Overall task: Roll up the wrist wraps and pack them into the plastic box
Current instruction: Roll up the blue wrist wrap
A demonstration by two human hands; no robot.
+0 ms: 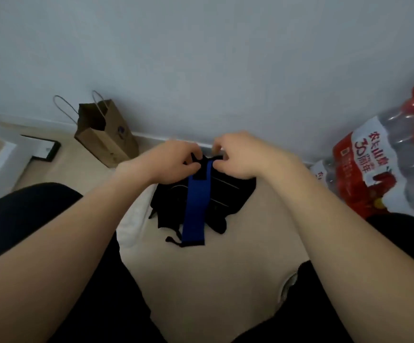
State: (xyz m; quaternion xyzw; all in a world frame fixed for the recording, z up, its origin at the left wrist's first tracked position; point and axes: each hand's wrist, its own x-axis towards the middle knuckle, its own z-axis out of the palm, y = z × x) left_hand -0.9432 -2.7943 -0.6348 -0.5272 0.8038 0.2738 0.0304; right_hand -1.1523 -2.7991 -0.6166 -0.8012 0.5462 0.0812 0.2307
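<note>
A blue wrist wrap [195, 204] with black ends hangs down in front of me, its lower end with a black loop near the floor. My left hand [171, 159] and my right hand [240, 154] both pinch its black top end, close together. Behind the wrap lies a heap of black wraps [228, 194] on the beige floor. No plastic box shows in this view.
A brown paper bag [107, 134] stands by the wall at the left, with a black frame [44, 149] beside it. A shrink-wrapped pack of water bottles [386, 164] sits at the right. My dark-clad knees flank the floor space; something white [131, 226] lies left of the heap.
</note>
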